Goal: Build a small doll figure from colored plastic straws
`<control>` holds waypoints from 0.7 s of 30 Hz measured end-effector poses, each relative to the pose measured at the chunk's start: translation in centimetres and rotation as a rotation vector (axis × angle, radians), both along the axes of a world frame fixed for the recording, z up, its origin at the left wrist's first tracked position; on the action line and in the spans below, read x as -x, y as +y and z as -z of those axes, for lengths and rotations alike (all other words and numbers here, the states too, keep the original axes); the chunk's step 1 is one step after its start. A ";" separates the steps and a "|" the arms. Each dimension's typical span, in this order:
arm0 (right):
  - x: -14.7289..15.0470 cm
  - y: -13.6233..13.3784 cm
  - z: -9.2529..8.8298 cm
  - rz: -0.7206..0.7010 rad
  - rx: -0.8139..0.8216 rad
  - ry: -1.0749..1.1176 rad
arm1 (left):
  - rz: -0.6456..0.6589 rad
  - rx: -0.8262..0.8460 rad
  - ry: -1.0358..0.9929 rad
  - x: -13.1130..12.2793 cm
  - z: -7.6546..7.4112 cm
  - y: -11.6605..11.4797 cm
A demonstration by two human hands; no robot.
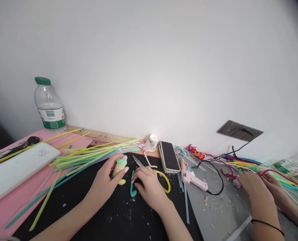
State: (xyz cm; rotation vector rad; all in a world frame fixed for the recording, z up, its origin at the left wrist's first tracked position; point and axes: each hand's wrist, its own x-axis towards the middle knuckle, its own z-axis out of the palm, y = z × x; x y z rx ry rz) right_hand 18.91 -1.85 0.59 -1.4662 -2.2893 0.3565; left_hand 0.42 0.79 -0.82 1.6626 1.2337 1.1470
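Observation:
My left hand (106, 179) is closed around a small stacked pastel fuzzy piece (120, 166), green, yellow and pink, standing on the black mat (93, 214). My right hand (149, 184) rests fingers-down on the mat, its fingertips pinching the top of a teal hooked pipe cleaner (132, 188). A yellow curved pipe cleaner (167, 182) lies just right of that hand. Metal tweezers (138, 161) lie just beyond my right fingers.
A pile of long coloured straws (93, 154), a lit candle (152, 142), a phone (169, 156), a pink glue gun (192, 177) and a water bottle (49, 107) stand around. Another person's hands (254, 184) work among straws at the right. A white tablet (15, 167) lies left.

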 end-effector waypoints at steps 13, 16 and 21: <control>-0.3 0.3 1.0 0.127 -0.031 0.433 | -0.009 -0.013 0.011 -0.1 0.1 0.0; -0.4 0.4 1.2 0.139 -0.022 0.605 | 0.019 -0.011 0.013 -0.2 0.1 0.0; -0.2 0.4 1.3 0.143 -0.038 0.775 | 0.060 -0.017 0.062 -0.1 0.3 -0.1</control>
